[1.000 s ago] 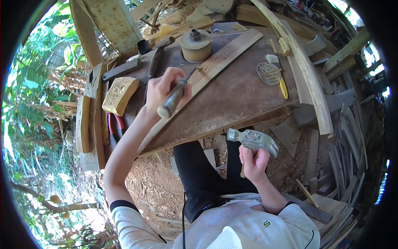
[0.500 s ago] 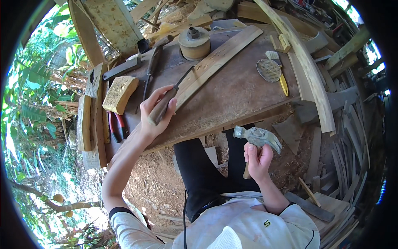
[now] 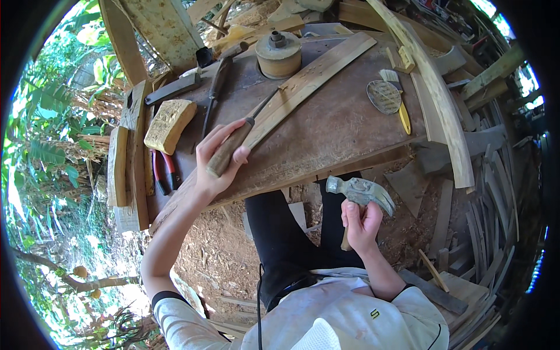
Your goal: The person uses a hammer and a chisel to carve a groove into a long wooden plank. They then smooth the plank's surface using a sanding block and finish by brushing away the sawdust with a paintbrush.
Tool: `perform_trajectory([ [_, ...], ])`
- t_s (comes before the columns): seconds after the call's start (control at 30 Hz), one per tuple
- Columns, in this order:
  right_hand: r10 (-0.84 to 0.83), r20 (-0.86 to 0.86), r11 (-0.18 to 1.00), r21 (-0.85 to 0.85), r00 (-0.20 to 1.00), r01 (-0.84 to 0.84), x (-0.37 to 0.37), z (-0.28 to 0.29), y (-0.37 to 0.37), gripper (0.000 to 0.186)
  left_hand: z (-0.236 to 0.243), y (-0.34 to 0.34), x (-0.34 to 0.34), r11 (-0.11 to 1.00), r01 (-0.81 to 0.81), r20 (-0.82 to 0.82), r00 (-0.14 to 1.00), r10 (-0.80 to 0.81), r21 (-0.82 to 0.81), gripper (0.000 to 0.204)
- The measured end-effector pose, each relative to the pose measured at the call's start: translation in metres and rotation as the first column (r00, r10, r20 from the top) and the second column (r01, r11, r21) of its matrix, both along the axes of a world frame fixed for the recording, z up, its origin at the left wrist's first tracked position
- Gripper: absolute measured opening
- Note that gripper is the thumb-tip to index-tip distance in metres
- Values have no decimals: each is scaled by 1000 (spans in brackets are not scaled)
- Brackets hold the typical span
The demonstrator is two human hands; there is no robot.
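My left hand [image 3: 219,157] is wrapped round the wooden handle of a chisel [image 3: 236,143]. Its dark metal blade slants up and right, with the tip at the surface of a long wooden board [image 3: 303,87] that has several small notches. In my right hand [image 3: 363,224] is a claw hammer [image 3: 363,193], gripped on the handle just below the head and held over my lap, away from the chisel. The board lies slantwise on the brown workbench [image 3: 338,122].
Around the bench lie a yellowish wood block [image 3: 170,125], red-handled pliers [image 3: 164,173], a long dark tool [image 3: 216,87], a round wooden piece with a bolt [image 3: 278,58], a brush [image 3: 399,102] and an oval lens-like piece [image 3: 383,97]. A curved wood strip [image 3: 440,99] crosses the right side.
The view has shifted slightly. A small pale chip or mark now shows at the chisel's tip on the board. Both hands keep their grips, and the hammer has barely moved.
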State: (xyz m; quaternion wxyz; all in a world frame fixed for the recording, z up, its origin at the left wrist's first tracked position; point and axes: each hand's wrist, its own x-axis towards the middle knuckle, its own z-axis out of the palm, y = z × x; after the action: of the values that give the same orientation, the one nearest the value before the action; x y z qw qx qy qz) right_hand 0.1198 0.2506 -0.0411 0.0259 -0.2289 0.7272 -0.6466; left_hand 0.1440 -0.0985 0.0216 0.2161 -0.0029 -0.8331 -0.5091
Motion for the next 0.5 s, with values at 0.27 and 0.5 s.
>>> perform_trajectory([
  [0.27,-6,-9,1000,-7,1000,6,1,1,3,19,-14,-4,5,1000,-26,-7,1000,26,6,31],
  [0.5,69,-26,995,-77,997,-70,1,13,-3,17,-6,-6,6,1000,3,50,999,-4,28,35],
])
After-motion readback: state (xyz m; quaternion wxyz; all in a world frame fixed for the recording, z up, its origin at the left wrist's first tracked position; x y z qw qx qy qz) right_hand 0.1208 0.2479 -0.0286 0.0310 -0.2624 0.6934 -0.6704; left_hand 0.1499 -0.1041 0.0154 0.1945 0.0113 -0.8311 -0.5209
